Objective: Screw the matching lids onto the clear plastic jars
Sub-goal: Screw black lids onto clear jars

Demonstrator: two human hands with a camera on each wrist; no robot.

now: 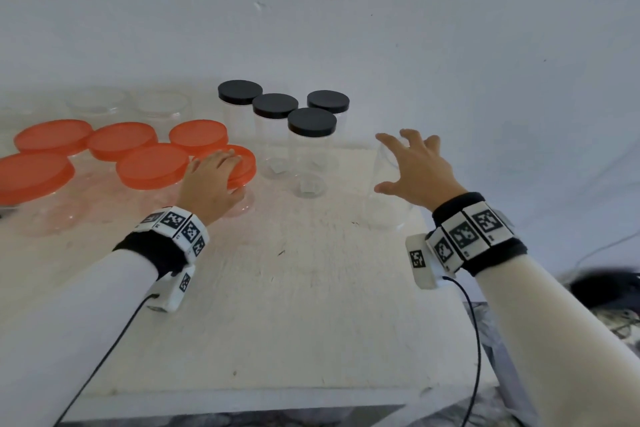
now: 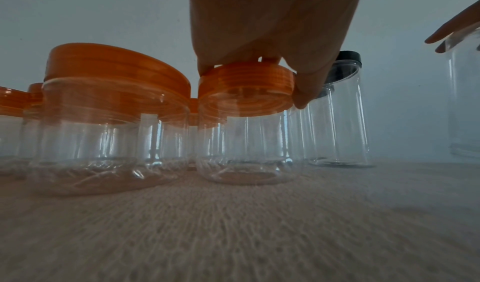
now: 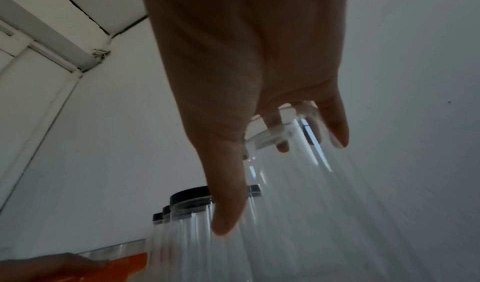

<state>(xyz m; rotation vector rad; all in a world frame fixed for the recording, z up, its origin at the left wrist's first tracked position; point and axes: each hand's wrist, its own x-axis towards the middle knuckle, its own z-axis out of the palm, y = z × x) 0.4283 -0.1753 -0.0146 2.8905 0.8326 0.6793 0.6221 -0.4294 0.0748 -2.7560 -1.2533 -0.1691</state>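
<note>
While left hand (image 1: 211,184) fingers grip orange lid (image 1: 242,165) from above, right hand (image 1: 417,172) fingers spread wide over open clear jar (image 1: 388,204) rim

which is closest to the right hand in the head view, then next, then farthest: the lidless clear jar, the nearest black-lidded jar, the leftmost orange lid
1. Lidless clear jar: right under the right hand.
2. Nearest black-lidded jar: left of it, centre.
3. Leftmost orange lid: far left edge.

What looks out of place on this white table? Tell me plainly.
Nothing is spilled or tipped. Only the wide clear plastic jar under the right hand shows no coloured lid, unlike the orange-lidded jars and black-lidded jars; a clear lid cannot be ruled out.
</note>
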